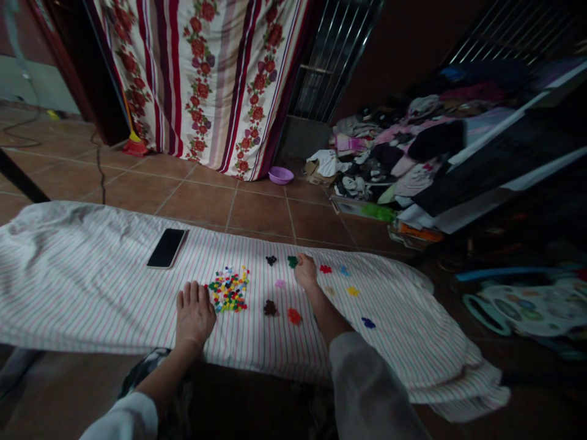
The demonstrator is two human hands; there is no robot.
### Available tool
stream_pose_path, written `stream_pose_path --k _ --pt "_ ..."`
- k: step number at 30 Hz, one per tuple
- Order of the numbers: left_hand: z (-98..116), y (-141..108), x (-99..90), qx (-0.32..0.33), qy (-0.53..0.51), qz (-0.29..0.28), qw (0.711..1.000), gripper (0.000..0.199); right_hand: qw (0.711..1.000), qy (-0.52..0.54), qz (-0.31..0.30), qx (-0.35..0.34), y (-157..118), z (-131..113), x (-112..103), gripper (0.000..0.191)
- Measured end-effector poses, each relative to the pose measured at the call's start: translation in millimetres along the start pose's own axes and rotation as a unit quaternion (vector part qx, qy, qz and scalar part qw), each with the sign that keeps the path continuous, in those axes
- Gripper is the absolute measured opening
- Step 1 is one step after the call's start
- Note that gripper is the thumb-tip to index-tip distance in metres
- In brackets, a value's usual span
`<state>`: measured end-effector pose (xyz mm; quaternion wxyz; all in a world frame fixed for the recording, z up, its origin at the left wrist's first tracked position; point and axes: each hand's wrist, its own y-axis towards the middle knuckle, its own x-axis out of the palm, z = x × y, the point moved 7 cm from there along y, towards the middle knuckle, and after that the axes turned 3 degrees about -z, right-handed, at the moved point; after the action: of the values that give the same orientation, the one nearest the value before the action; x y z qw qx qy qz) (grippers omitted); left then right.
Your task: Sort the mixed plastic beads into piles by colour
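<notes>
My left hand (pixel 195 313) lies flat on the striped cloth, fingers stretched out, at the left edge of a mixed heap of small coloured pieces (pixel 229 290). Fingers curled together, my right hand (pixel 306 270) is at a small dark green pile (pixel 292 261); whatever it may pinch is hidden. Around it lie single-colour piles: black (pixel 271 260), pink (pixel 280 283), brown (pixel 270 308), orange (pixel 294 316), red (pixel 325 269), light blue (pixel 344 270), yellow (pixel 353 291) and dark blue (pixel 368 322). A faint tan pile (pixel 329 291) sits beside my right forearm.
A phone (pixel 167 248) rests on the striped cloth (pixel 101 275) to the left. Beyond the table are a floral curtain (pixel 202 79), a purple basin (pixel 280 176) and a red broom (pixel 136 146). Heaped clothes (pixel 389 146) fill the back right.
</notes>
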<state>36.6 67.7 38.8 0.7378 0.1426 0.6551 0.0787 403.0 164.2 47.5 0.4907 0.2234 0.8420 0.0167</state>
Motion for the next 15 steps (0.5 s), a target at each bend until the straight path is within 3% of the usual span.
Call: stream_pose_path --k 3,7,11,15 --pt "-1 -1 1.6 -0.001 -0.011 0.002 1.000 0.044 1.000 0.008 0.022 0.017 -3 -4 -7 0.041" --pt "-2 -1 2.6 -0.006 -0.016 0.004 1.000 0.043 0.997 0.046 0.032 -0.048 -9 -31 -9 0.040" --pt "-2 -1 2.9 -0.008 -0.018 0.003 1.000 0.043 0.985 0.097 0.017 -0.138 -24 -76 1 0.037" --pt "-2 0 3.9 -0.006 -0.025 0.004 1.000 0.044 0.966 0.130 -0.045 -0.218 -51 -128 24 0.032"
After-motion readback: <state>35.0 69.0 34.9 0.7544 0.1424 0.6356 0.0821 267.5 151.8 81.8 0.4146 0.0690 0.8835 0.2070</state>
